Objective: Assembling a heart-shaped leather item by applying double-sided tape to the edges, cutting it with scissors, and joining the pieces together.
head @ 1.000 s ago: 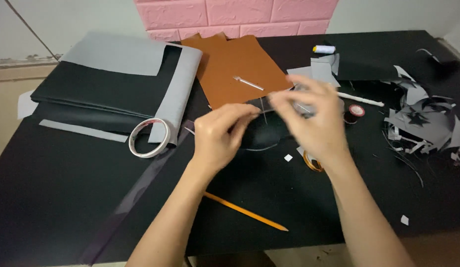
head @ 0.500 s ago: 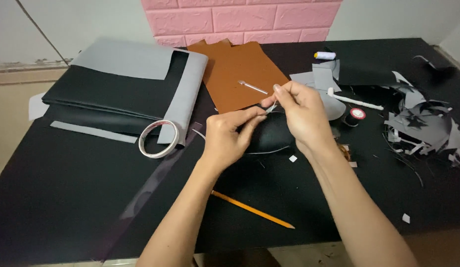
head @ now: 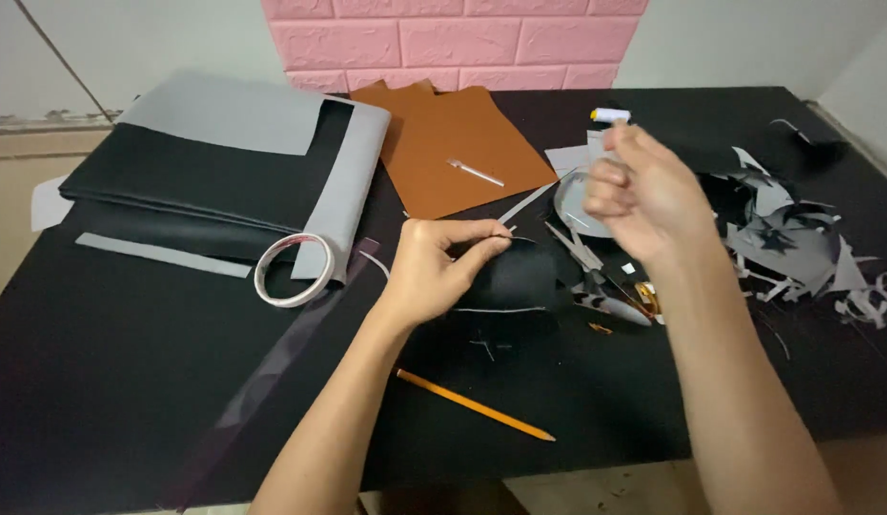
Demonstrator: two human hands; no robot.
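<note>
Now | left hand (head: 434, 272) pinches top edge of black leather piece (head: 515, 278), just right of the tape roll (head: 293, 270) | right hand (head: 639, 191) raised, fist closed, contents unclear | piece looks light, floppy, thin: best held at the edge near the seam

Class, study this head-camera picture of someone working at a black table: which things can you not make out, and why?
- Whatever the right hand pinches: hidden inside the closed fingers, and the hand is motion-blurred.
- Any thread between the hands: too thin to see.
- Edge of the black piece: covered by the left hand.
- Scissors: partly behind the right wrist.
- Scraps: jumbled, shapes unclear.
</note>
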